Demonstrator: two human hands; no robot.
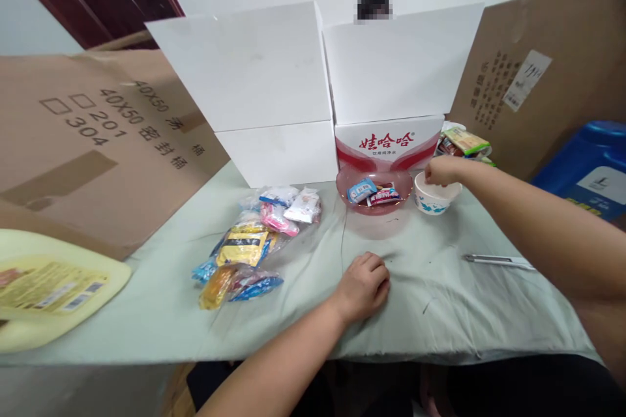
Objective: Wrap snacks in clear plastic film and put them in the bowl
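Note:
My right hand [443, 171] reaches over the rim of a small white bowl with blue flowers [433, 199], its fingers curled down together at the bowl's edge; what they pinch is hidden. Left of that bowl stands a pink translucent bowl [374, 208] with a few wrapped snacks [374, 194] in it. My left hand [364, 287] rests on the pale green tablecloth [440, 300] near the front, fingers curled into a loose fist, holding nothing. A clear plastic bag of assorted wrapped snacks [252, 244] lies to the left of it.
White open boxes [274, 98] and a red-printed carton [386, 140] stand at the back. Brown cardboard sheets [98, 143] lean left and right. A metal tool [499, 262] lies at right, more snack packets [464, 142] behind the bowl, a yellow bottle [49, 287] at left, a blue container [587, 169] at right.

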